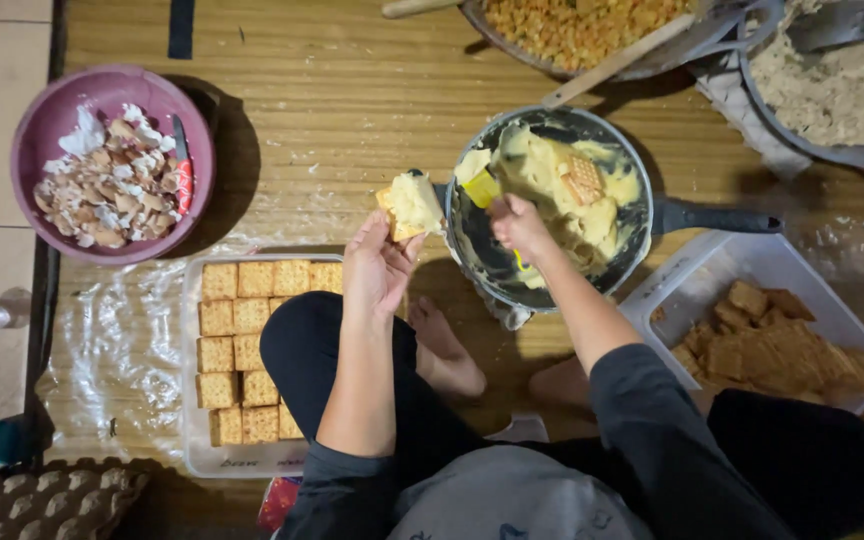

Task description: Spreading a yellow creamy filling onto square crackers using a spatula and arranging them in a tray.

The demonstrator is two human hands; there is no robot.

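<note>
My left hand (377, 268) holds up a square cracker (410, 205) coated with pale yellow cream, just left of a dark frying pan (472, 240). The pan holds thick yellow cream (552, 180) with another cracker lying in it. My right hand (520, 225) is over the pan, gripping a yellow spatula (482, 188) whose blade rests in the cream. Below my left arm, a clear rectangular tray (192, 400) holds rows of square crackers (237, 340), partly hidden by my knee.
A purple bowl (52, 110) of eggshells sits at the upper left. A clear container (712, 270) of brown crackers lies at the right. Two big pans of food stand at the top, one with a wooden spoon (617, 60). An egg carton (42, 500) is at the bottom left.
</note>
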